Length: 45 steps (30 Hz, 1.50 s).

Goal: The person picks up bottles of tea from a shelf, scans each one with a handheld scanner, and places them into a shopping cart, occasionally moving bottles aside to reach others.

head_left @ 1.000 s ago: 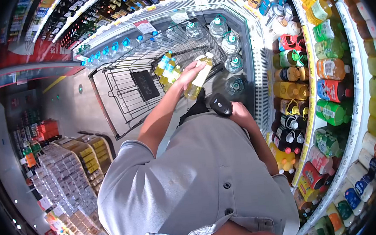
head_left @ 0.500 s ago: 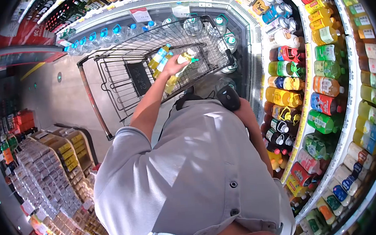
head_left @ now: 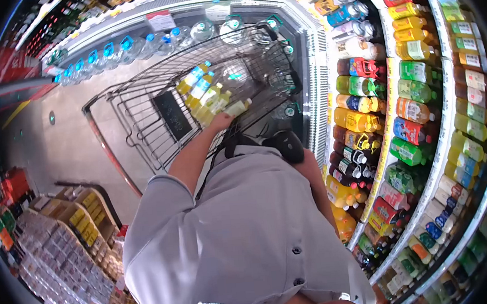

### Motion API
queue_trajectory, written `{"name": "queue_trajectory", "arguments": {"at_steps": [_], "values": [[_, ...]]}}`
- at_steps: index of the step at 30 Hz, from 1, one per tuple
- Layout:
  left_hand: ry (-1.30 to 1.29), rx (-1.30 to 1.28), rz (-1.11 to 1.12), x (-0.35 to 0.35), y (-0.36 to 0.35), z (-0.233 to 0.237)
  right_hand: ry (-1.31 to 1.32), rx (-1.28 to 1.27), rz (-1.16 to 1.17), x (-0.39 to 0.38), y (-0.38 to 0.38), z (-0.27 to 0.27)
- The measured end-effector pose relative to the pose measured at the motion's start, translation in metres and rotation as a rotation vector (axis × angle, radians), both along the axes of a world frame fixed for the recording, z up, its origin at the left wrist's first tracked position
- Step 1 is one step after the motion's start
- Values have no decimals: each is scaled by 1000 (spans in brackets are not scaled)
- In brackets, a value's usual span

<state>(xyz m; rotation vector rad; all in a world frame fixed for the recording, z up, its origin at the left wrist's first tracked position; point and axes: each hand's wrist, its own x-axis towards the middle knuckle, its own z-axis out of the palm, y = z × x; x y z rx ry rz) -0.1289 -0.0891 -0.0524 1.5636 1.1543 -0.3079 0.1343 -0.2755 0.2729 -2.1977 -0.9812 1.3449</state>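
One bottle (head_left: pixel 239 107) has come down beside the other bottles (head_left: pixel 200 92) near the cart's (head_left: pixel 171 115) near side, joining them; our left hand (head_left: pixel 221 121) grips its base. Our right hand's (head_left: pixel 309 161) grip, behind the black device (head_left: pixel 290 146), we cannot tell.

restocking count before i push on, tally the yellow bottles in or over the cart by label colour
Blue-label bottles: 2
Pale-label bottles: 3, including the one in the left hand
Total: 5
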Motion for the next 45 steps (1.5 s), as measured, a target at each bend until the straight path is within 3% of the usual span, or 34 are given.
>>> {"name": "queue_trajectory", "arguments": {"at_steps": [2, 4, 5, 6, 7, 10, 11, 13, 17, 19, 22, 25, 38, 43, 45], "values": [[-42, 7, -19, 15, -5, 18, 46, 15, -91, -10, -2, 11], [-97, -63, 30, 48, -1, 86, -9, -58, -41, -9, -24, -13], [-227, -19, 54, 61, -11, 69, -52, 11, -92, -15, -17, 13], [-334, 1, 50, 75, -16, 83, -15, 20, -121, -15, -23, 7], [-215, -56, -32, 88, -12, 95, -43, -5, -112, -15, -26, 8], [-120, -58, -68, 98, -13, 61, 50, 86, -153, -10, -21, 34], [-95, -72, -84, 101, -14, 70, 30, -31, -114, -7, -16, 42], [2, -52, -107, 102, -12, 104, 89, 18, -78, -4, -25, 16], [49, 260, -303, 91, -33, 119, 83, 36, -56, 4, -29, -1], [100, 272, -157, 93, -36, 138, 101, 47, -10, 8, -24, -7], [48, 342, -111, 85, -38, 125, 79, 105, 54, 13, -18, -23], [187, 395, -111, 81, -34, 130, -12, 44, 180, 20, -10, -13], [270, 405, -79, 37, -30, 141, 51, 112, 64, 39, -37, 8], [172, 180, -22, 5, -23, 99, 10, 69, 140, 31, -23, 14], [90, 370, -293, -22, -20, 53, 1, 109, 145, 25, -19, -5]]}}
